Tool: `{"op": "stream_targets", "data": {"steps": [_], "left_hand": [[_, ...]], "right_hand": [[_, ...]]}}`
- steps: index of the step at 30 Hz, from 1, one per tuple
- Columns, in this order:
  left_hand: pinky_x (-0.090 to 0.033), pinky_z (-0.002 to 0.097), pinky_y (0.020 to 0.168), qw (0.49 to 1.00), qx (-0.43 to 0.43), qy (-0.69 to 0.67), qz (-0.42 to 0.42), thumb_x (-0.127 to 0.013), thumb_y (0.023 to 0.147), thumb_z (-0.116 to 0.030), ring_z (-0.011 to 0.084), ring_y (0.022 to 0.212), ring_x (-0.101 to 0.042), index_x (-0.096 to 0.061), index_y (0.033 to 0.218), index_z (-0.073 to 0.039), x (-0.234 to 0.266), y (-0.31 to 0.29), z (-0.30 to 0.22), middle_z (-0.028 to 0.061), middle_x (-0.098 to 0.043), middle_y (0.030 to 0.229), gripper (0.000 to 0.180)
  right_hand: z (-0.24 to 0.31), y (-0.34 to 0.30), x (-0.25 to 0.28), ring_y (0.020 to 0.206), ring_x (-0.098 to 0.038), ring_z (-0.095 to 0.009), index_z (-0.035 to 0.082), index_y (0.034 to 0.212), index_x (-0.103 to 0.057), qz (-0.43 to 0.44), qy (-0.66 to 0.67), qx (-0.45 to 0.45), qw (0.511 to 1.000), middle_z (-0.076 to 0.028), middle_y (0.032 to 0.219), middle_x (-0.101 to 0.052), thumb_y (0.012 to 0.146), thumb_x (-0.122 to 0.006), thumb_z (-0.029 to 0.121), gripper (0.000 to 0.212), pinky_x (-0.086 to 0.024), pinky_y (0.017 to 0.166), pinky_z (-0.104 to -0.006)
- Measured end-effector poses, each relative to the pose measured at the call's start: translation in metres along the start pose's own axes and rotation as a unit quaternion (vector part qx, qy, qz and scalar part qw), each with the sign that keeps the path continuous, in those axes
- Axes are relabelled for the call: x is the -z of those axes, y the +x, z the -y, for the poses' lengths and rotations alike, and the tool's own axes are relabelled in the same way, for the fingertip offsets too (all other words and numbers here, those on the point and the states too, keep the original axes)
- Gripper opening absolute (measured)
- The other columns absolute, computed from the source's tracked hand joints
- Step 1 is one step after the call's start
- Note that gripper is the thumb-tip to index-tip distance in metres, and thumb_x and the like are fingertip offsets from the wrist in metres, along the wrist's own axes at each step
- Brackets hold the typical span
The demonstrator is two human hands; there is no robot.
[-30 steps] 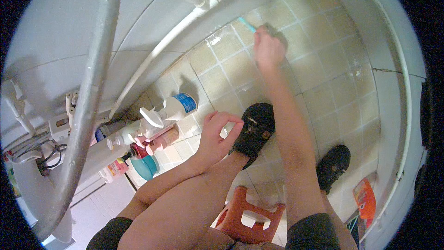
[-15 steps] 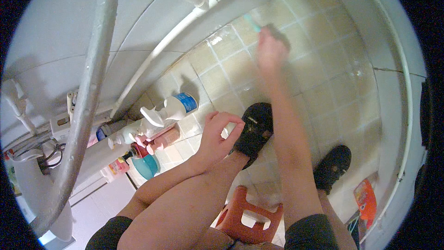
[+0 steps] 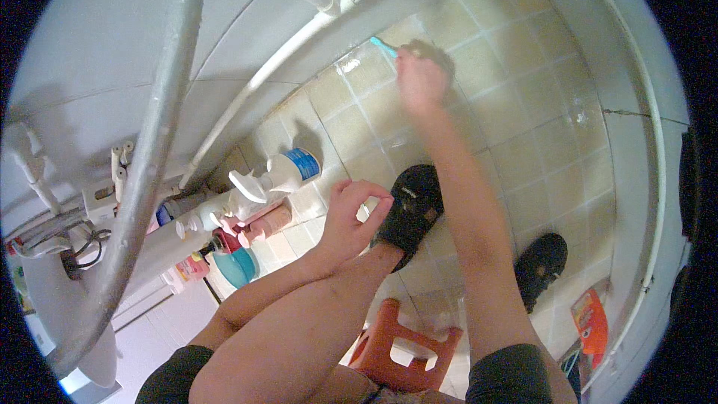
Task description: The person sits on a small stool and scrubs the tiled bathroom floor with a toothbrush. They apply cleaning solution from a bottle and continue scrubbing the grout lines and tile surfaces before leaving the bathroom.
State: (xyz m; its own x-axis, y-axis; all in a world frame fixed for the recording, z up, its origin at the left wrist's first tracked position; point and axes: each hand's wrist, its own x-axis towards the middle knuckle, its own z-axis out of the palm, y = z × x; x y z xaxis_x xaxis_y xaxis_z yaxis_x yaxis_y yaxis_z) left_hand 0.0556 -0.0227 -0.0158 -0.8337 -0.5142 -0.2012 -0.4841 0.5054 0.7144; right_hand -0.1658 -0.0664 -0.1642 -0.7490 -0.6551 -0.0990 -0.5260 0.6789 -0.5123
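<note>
My right hand [image 3: 422, 82] is closed around a slim teal toothbrush [image 3: 384, 46], reaching far over the floor. The brush's tip points left, at the tiles close to the wall; its bristles are too small to make out. My left hand [image 3: 350, 218] hangs beside my left shin, thumb and forefinger meeting in a ring with nothing visible between them. Beneath both hands lie beige floor tiles [image 3: 378, 116] with pale grout lines, wet and shiny near the wall. Left of my left hand, a white spray bottle [image 3: 284, 174] with a blue label rests on the floor.
More bottles, including a pink one [image 3: 268, 224], and a teal basin [image 3: 237, 268] crowd the left. A grey pipe [image 3: 153, 142] crosses the near left. My black shoes [image 3: 413, 206] stand mid-floor, an orange plastic stool [image 3: 400, 348] below me. An orange-red packet [image 3: 591, 325] is at lower right.
My right hand has moved slightly left with the toothbrush, whose tip is now nearer the wall. My left hand has hardly moved.
</note>
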Motion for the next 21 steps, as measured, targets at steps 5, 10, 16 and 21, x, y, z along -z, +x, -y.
{"op": "stream_targets", "data": {"steps": [5,10,16,21], "left_hand": [[-0.036,0.0357,0.092,1.000,-0.005,-0.008,-0.002,-0.065,0.084,-0.011,0.0189,0.088,-0.061,-0.063,0.087,-0.010,0.001,0.002,-0.002,0.0011,-0.067,0.089,0.004],[-0.036,0.0355,0.092,1.000,0.002,0.001,0.000,-0.065,0.084,-0.010,0.0188,0.087,-0.061,-0.063,0.088,-0.011,0.002,-0.001,0.000,0.0009,-0.067,0.090,0.004],[-0.035,0.0355,0.094,1.000,0.007,-0.004,-0.001,-0.065,0.084,-0.010,0.0185,0.088,-0.062,-0.064,0.089,-0.011,0.001,-0.002,0.001,0.0009,-0.067,0.090,0.006],[-0.033,0.0377,0.096,1.000,0.003,-0.005,-0.004,-0.065,0.085,-0.012,0.0178,0.088,-0.062,-0.064,0.089,-0.011,0.002,0.001,-0.006,0.0003,-0.067,0.089,0.005]], "right_hand": [[0.002,-0.011,0.016,0.073,-0.069,-0.033,0.016,0.105,-0.062,-0.013,0.023,-0.034,0.999,-0.014,0.078,-0.069,0.094,-0.047,0.024,0.021,-0.053,0.058,-0.0484],[-0.003,-0.005,0.016,0.072,-0.068,-0.034,0.016,0.103,-0.062,-0.026,0.024,-0.030,0.999,-0.015,0.076,-0.068,0.093,-0.050,0.029,0.021,-0.053,0.059,-0.0483],[-0.001,-0.001,0.005,0.068,-0.067,-0.033,0.016,0.099,-0.064,-0.023,0.004,0.019,1.000,-0.013,0.073,-0.067,0.092,-0.051,0.030,0.021,-0.053,0.059,-0.0476],[-0.017,0.003,0.015,0.067,-0.068,-0.031,0.013,0.103,-0.064,-0.072,0.020,-0.022,0.997,-0.013,0.073,-0.068,0.094,-0.047,0.027,0.024,-0.054,0.057,-0.0462]]}}
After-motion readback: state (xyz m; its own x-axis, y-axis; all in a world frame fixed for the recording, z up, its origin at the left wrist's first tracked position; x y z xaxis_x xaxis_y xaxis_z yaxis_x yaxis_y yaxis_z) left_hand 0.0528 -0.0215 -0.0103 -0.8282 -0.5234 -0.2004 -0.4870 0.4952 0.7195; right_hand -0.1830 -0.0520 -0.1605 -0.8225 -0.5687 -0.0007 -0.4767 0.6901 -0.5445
